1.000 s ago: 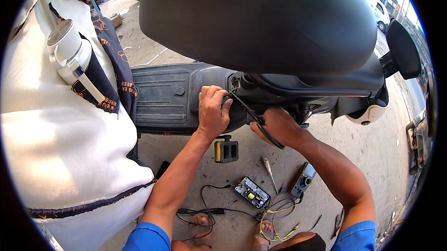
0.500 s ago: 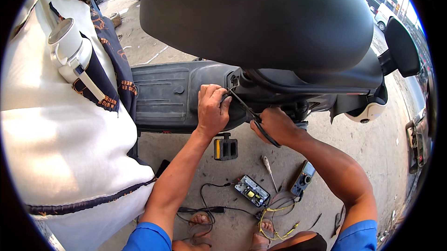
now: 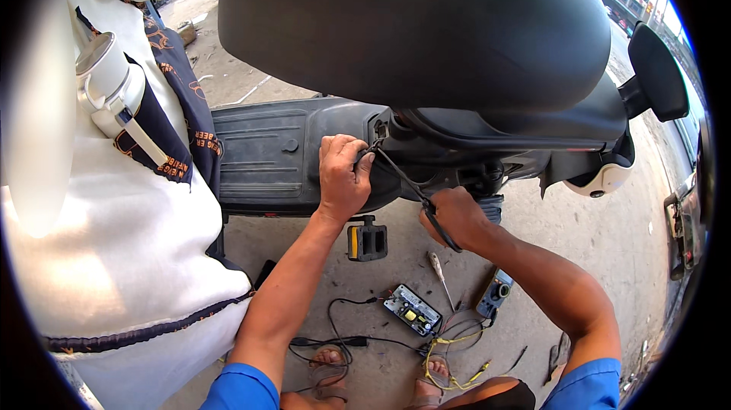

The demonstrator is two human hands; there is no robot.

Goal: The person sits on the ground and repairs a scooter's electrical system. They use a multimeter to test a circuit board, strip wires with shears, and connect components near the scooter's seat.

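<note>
My left hand (image 3: 343, 174) rests at the inner edge of the scooter's black footboard (image 3: 263, 147), beside a small opening (image 3: 380, 128) below the seat. Its thumb and fingers are pinched together on something small and dark that I cannot make out. My right hand (image 3: 454, 216) is wrapped round a long, slim dark tool (image 3: 407, 178) with black handles; its exact kind is unclear. The tool slants up and left, its tip meeting my left fingertips at the opening. Above both hands looms the black seat (image 3: 419, 29).
A pedal (image 3: 368, 242) juts out below my left hand. On the ground lie an open circuit board (image 3: 412, 309), a screwdriver (image 3: 439, 277), a multimeter (image 3: 495, 293) and tangled cables (image 3: 449, 343). A white padded cover (image 3: 145, 242) with a bottle (image 3: 110, 79) hangs at left.
My right hand has shifted slightly down and right with the tool, whose handles stand out a little differently. The left hand keeps its pinch by the opening.
</note>
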